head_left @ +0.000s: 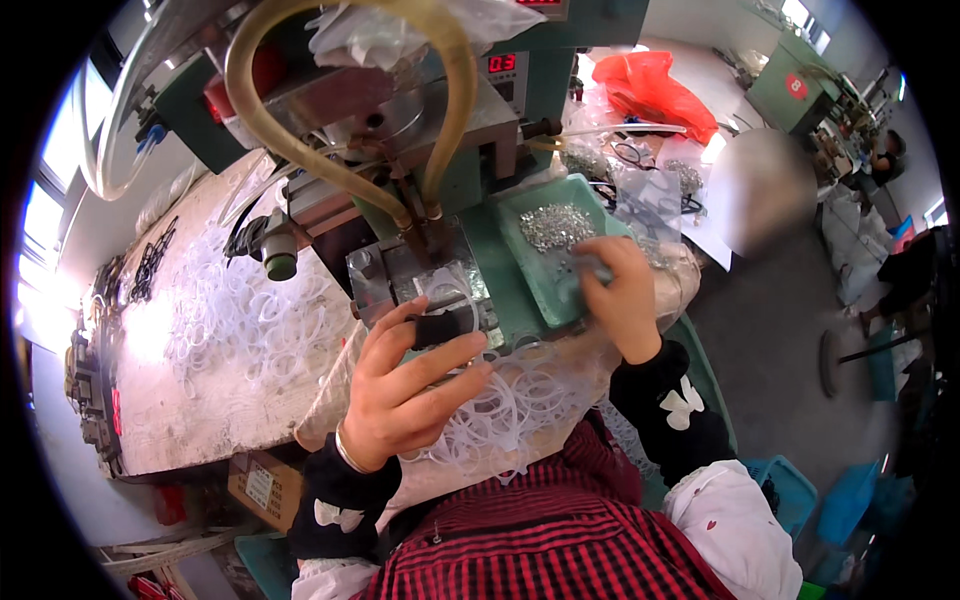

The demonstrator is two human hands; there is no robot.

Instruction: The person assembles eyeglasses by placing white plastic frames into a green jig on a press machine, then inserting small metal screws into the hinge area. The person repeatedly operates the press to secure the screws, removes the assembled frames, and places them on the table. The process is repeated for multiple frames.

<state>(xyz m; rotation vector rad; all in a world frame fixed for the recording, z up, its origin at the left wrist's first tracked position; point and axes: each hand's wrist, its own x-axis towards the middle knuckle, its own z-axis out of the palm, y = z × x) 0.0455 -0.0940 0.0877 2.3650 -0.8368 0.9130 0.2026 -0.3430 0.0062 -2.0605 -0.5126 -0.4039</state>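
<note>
My left hand (405, 395) is at the metal fixture (378, 280) of a green bench machine, with a black cover (440, 328) around one finger. A thin clear plastic ring (466, 284) stands up at its fingertips, seemingly pinched there; the exact grip is partly hidden. Over the right side of a green tray (545, 295), my right hand (625, 300) has its thumb and fingers drawn together. Whatever lies between them is too small to make out. Small silvery metal parts (556, 227) are heaped in the tray's far half.
Clear rings lie in a pile (510, 405) before me and in a wider heap (255, 315) on the left table. Yellowish hoses (240, 75) arch over the fixture. A red plastic bag (655, 90) lies beyond the tray; a blurred pale shape (762, 192) stands at right.
</note>
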